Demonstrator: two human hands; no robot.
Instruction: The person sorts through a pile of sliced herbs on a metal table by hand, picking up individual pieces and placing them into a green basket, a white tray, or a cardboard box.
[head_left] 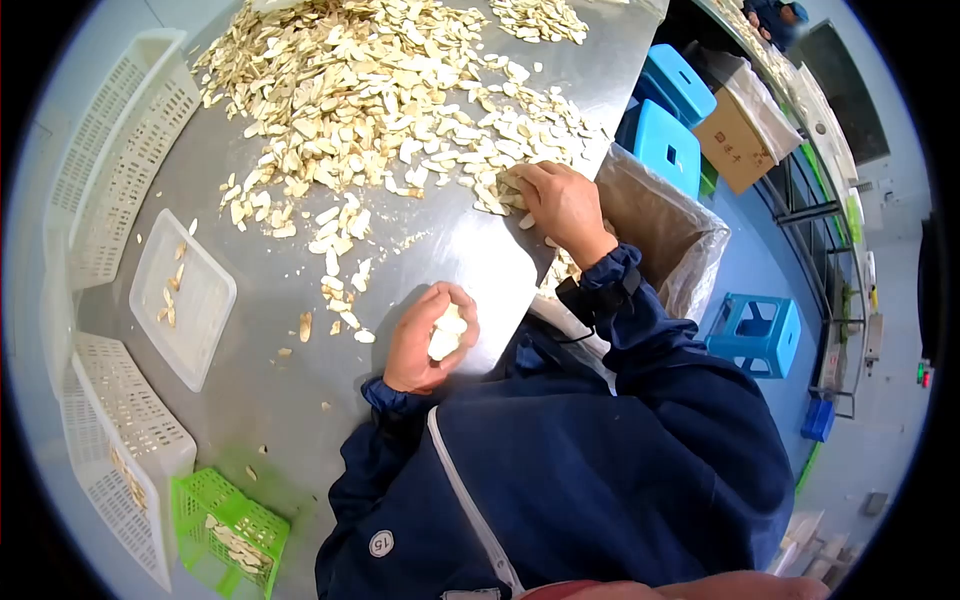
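A large heap of pale, flat dried slices [370,90] spreads over the metal table [300,420], thinning toward me. My left hand [428,345] is above the table's near side, its fingers curled around several pale slices [447,333]. At the heap's right edge, my right hand [565,205] has bent fingers closed on slices lying there; its fingertips are partly hidden. Loose slices [340,235] trail across the metal between the heap and my left hand.
White perforated baskets [130,160] and a shallow white tray [205,310] with a few slices stand left. A green basket [195,500] sits nearer. Right of the table are a plastic-lined box [690,240], blue stools [755,335] and a cardboard box [735,135]. Another person [770,20] is farther off.
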